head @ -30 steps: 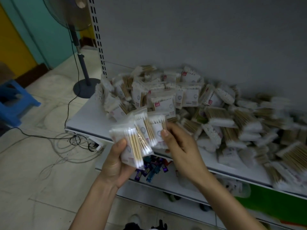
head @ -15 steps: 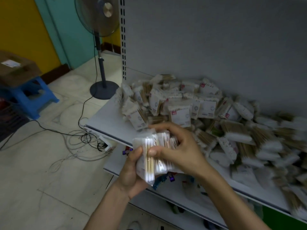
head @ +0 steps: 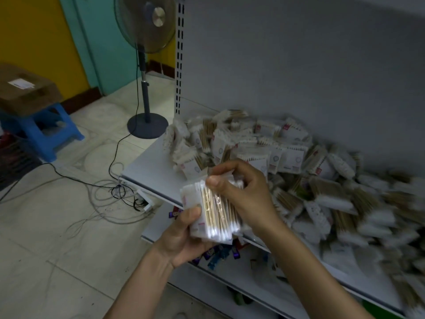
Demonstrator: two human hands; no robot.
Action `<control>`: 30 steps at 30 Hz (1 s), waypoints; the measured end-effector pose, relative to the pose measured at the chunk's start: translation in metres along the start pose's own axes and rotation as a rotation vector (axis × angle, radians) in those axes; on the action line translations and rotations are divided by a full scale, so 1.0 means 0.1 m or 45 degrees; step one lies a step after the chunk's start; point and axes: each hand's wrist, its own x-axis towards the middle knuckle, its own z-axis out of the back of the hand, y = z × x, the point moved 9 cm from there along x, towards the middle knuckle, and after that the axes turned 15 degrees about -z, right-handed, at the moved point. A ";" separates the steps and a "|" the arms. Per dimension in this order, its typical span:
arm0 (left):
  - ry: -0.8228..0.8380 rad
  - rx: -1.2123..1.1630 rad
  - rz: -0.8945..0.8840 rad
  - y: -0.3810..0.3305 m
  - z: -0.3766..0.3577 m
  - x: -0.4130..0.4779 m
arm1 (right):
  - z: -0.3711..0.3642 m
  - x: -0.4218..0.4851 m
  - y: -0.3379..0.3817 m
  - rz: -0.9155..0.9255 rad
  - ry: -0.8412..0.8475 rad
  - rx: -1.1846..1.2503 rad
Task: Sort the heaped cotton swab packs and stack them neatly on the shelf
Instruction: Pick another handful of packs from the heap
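Head view: both forearms reach up from the bottom edge and meet in front of the shelf (head: 147, 173). The left hand (head: 181, 238) cups a bundle of packs (head: 215, 212) from below, palm up, its grip curled round them with the thumb pressed on the near face. The right hand (head: 249, 194) comes over the top, wrist bent, its grip pinching the bundle's upper edge between thumb and curled fingers. The packs stand on edge, swab sticks running up and down, held just off the shelf's front lip. Behind them a loose heap (head: 299, 171) of packs covers the shelf against the grey back panel, blurred toward the right. Small wrapped goods (head: 218, 254) lie on the lower shelf. On the tiled floor stand a fan (head: 147, 65), tangled cables (head: 110, 192) and a blue stool (head: 46, 134) carrying a box (head: 25, 90).
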 end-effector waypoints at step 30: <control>-0.014 -0.267 -0.011 0.01 -0.01 0.09 | 0.41 0.08 0.06 0.131 -0.198 -0.447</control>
